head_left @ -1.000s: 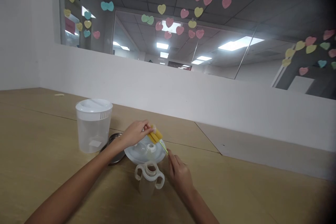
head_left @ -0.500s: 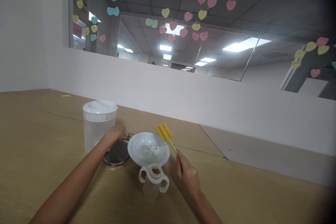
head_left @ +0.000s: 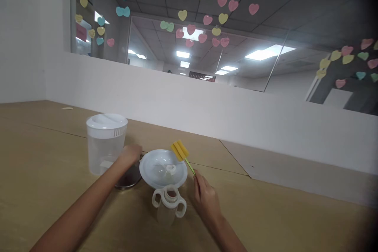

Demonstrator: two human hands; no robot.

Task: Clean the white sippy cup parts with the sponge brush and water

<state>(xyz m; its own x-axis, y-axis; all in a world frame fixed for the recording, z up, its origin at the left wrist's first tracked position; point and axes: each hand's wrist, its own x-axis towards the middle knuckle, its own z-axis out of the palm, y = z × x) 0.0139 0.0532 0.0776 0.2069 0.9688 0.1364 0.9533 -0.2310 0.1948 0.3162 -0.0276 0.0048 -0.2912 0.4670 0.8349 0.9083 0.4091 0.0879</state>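
Note:
My right hand (head_left: 208,197) is closed round the thin green handle of a sponge brush (head_left: 180,151), whose yellow head points up and left over the rim of a white bowl (head_left: 146,173). In the bowl lie a small clear dome-like piece and a white ring-shaped part (head_left: 170,169). Just in front of the bowl stands an upright, uncapped baby bottle (head_left: 167,212) with two side handles. My left hand (head_left: 132,154) is curled above the far edge of a dark round metal dish or lid (head_left: 130,178). Its fingertips point down out of sight, so what they grip is hidden.
A tall translucent container (head_left: 97,149) with a white lid stands just left of my left hand. Behind the table (head_left: 265,220) rises a white wall with a window carrying heart-shaped notes. A small pale scrap (head_left: 67,108) lies far left.
The whole view has shifted slightly, moving the things a little left in the picture. My left hand stays over the dark dish, now covering the small shiny piece that showed at its fingers.

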